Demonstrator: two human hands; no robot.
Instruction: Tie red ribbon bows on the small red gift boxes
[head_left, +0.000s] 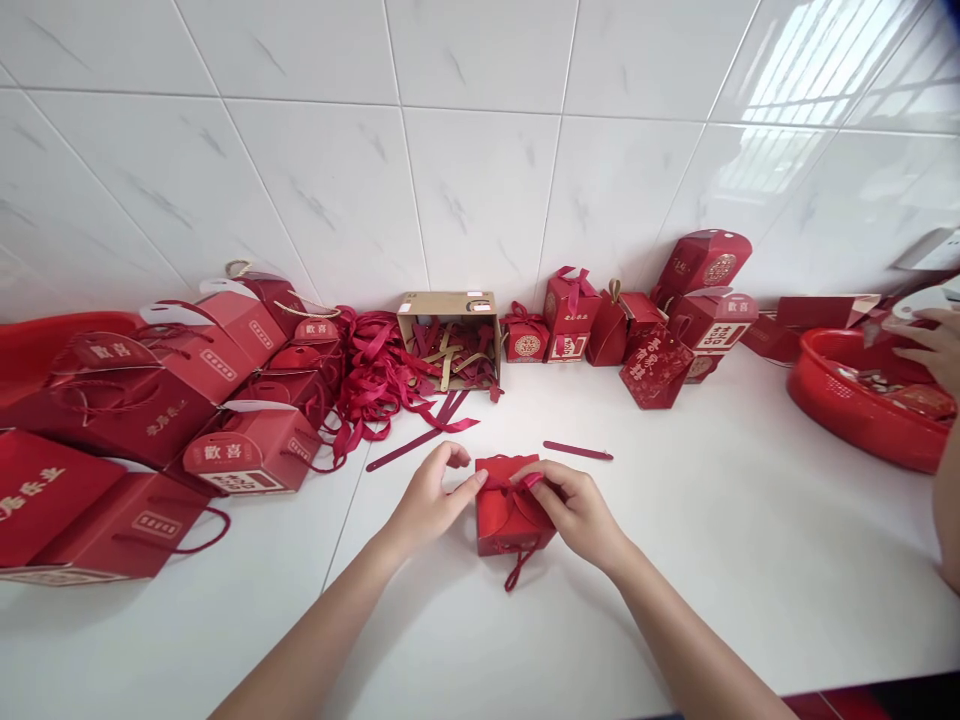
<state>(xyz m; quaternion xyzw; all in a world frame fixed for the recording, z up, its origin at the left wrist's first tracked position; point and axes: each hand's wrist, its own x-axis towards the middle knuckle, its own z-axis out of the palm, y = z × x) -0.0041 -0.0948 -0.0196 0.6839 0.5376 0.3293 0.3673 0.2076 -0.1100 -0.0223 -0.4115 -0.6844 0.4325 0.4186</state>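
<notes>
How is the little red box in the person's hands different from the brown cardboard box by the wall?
The small red box sits closed under the left hand and right hand, with a ribbon at its top. The cardboard box lies on its side, its open mouth showing loose ribbons inside. The red box is glossy red; the cardboard box is plain brown. The red box looks smaller. Both rest on the white counter.

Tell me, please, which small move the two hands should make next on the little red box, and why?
Probably draw the ribbon ends apart to tighten it. The left hand and right hand each pinch the ribbon on top of the small red box, and a loose tail hangs down its front, so the tie looks unfinished.
</notes>
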